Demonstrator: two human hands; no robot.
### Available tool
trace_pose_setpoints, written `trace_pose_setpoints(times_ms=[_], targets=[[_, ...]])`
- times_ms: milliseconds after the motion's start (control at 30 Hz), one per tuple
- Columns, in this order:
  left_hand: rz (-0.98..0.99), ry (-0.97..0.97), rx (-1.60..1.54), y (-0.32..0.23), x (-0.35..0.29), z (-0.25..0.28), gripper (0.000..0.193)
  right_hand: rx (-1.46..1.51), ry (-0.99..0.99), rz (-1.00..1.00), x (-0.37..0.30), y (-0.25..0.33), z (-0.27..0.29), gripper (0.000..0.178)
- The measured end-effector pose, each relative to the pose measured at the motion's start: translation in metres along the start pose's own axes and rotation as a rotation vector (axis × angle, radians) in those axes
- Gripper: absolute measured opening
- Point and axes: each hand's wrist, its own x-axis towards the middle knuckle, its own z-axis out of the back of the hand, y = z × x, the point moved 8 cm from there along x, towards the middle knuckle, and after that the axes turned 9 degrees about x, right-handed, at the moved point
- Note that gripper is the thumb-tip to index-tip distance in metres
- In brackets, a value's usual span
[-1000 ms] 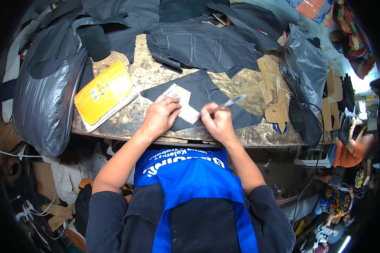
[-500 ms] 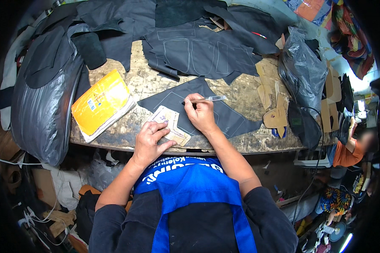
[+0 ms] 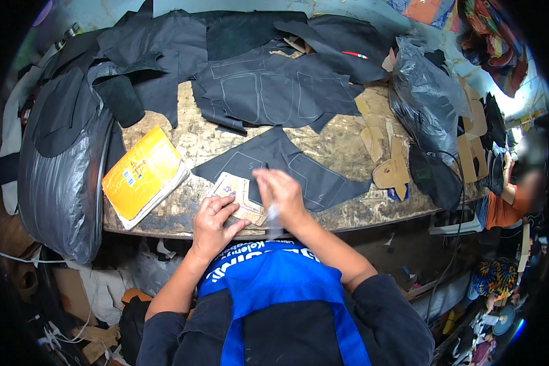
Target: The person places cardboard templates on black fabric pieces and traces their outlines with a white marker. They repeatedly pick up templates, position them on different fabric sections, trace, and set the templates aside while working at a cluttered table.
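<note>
Pale template [image 3: 244,196]: an angled piece under the fingers of my left hand [image 3: 211,228], near the counter's front edge and partly over the black sheet. I judge it light and stiff like card, likely to crease at its narrow parts if bent.
Left hand: my fingers bend onto the template's face, with the thumb apart along its near side; whether the thumb goes beneath, I cannot tell.
Hold on template: flat fingertips on the broad middle look best, leaving the outline bare.
Right hand [image 3: 285,194]: just right of the template, above the black sheet, fingers closed and pinching a pen.
Pen [image 3: 274,221]: its clear barrel slants back toward me, blurred. It seems light, rigid and a bit slick; gripping low, close to the tip, should steady it.
Black sheet [image 3: 323,182]: beneath and beyond my right hand, marked with pale outlines. It looks soft and floppy, smooth enough for card to slide on, hard to tear; flat-palm pressure beside the line suits it.
Yellow book [image 3: 143,174]: left of my left hand, lying on the counter [image 3: 195,143].
Brown card pieces [image 3: 391,172]: well to the right of my right hand, thin and probably stiff; lift by an edge.
</note>
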Motion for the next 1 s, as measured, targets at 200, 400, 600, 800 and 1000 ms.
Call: trace_pose_setpoints(times_ms=[200,400,600,800,1000], targets=[[0.32,-0.043,-0.365,0.034,0.003,0.002,0.023,-0.162,0.274,0.013,-0.025,0.024,-0.015,0.023],[0.424,-0.271,-0.105,0.066,0.031,0.019,0.023,-0.081,0.291,-0.143,-0.03,0.02,-0.009,0.032],[0.41,-0.073,0.156,0.069,0.053,0.005,0.027,-0.021,0.395,-0.225,-0.038,0.012,-0.001,0.04],[0.477,0.102,0.297,0.069,0.059,-0.001,0.036,0.083,-0.186,-0.292,-0.034,-0.016,0.116,0.036],[0.546,0.13,0.152,0.074,0.058,-0.006,0.029,-0.194,-0.673,-0.064,-0.056,-0.037,0.229,0.042]])
